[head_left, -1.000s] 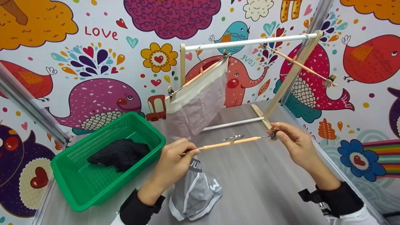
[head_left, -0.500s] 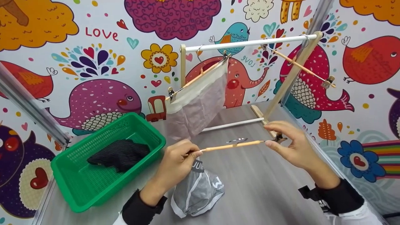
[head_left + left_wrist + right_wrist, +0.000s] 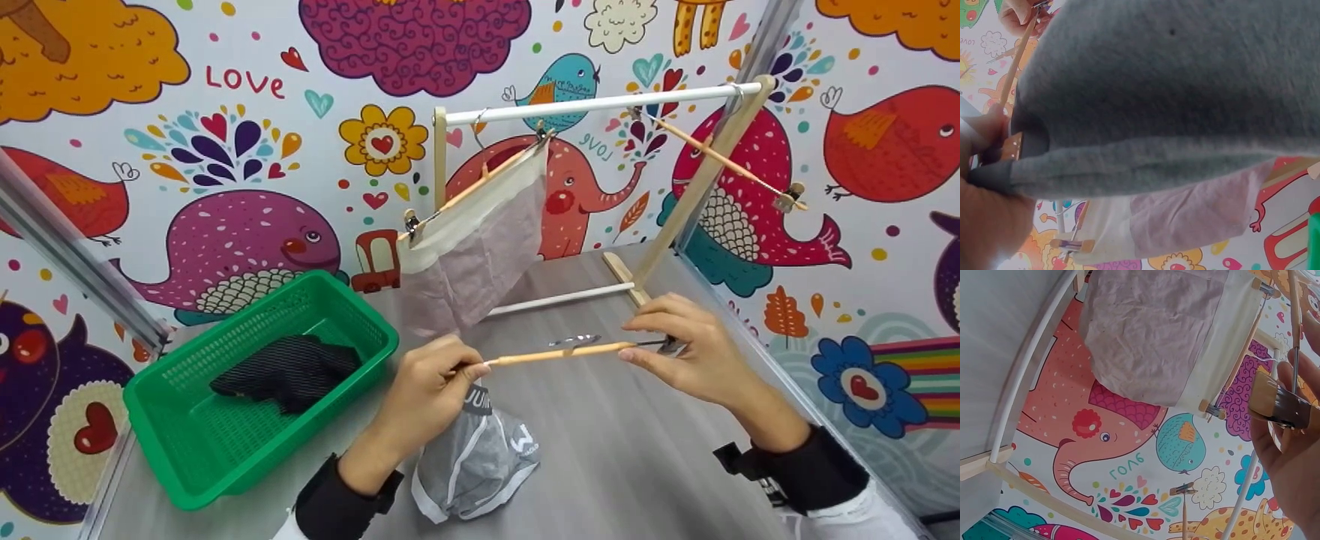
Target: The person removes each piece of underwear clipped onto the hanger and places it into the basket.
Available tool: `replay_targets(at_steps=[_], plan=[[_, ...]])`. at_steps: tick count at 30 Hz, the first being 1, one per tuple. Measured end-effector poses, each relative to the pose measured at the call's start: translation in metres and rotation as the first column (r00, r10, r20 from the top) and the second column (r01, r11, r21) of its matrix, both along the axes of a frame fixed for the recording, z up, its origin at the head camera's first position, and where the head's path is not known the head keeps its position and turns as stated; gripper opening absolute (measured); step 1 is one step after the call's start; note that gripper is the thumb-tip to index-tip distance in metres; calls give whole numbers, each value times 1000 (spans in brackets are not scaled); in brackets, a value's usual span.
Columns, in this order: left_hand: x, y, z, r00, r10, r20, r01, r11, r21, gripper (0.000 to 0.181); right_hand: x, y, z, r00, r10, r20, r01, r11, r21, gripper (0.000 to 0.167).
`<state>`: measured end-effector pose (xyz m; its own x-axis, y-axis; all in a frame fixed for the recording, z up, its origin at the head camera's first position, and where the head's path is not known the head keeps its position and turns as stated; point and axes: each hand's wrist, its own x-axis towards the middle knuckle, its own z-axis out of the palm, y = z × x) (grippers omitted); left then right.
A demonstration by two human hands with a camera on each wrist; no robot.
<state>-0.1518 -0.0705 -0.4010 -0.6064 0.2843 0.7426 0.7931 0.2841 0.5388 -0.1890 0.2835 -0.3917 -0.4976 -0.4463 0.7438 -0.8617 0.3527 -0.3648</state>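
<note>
Grey underpants (image 3: pixel 480 465) with a dark lettered waistband hang from the left end of a wooden clip hanger (image 3: pixel 555 354). My left hand (image 3: pixel 427 390) pinches that end together with the waistband. In the left wrist view the grey cloth fills most of the picture, and a wooden clip pad (image 3: pixel 1012 147) shows between the fingers. My right hand (image 3: pixel 697 352) is around the hanger's right end, thumb and forefinger apart, the thumb tip at the bar. The right-hand clip (image 3: pixel 1280 402) appears beside the palm in the right wrist view, with no cloth in it.
A white-railed wooden rack (image 3: pixel 600 103) stands behind, bearing a hanger with a pink-and-cream cloth (image 3: pixel 480 240) and a bare clip hanger (image 3: pixel 712 154). At left a green basket (image 3: pixel 150 450) holds a dark striped garment (image 3: pixel 292 371). Patterned walls enclose the grey table (image 3: pixel 600 465).
My right hand has let go of the right-hand clip and moved left along the hanger, its fingers spreading. The hanger and underpants have shifted slightly right and down with my left hand.
</note>
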Motion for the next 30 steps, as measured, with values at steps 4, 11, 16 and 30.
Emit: replay_targets(at_steps=[4, 11, 16, 30], plan=[[0, 1, 0, 1000, -6, 3, 6, 1000, 2, 17, -1, 0, -2, 1000, 18, -4, -18, 1000, 2, 41], [1, 0, 0, 1000, -10, -1, 10, 1000, 6, 16, -4, -2, -3, 997, 48, -55, -46, 999, 24, 24], [1, 0, -1, 1000, -12, -3, 12, 1000, 14, 14, -5, -3, -3, 995, 48, -87, -45, 999, 29, 13], [4, -11, 3, 986, 19, 167, -18, 1000, -8, 34, -4, -2, -2, 994, 31, -107, -31, 1000, 0, 28]])
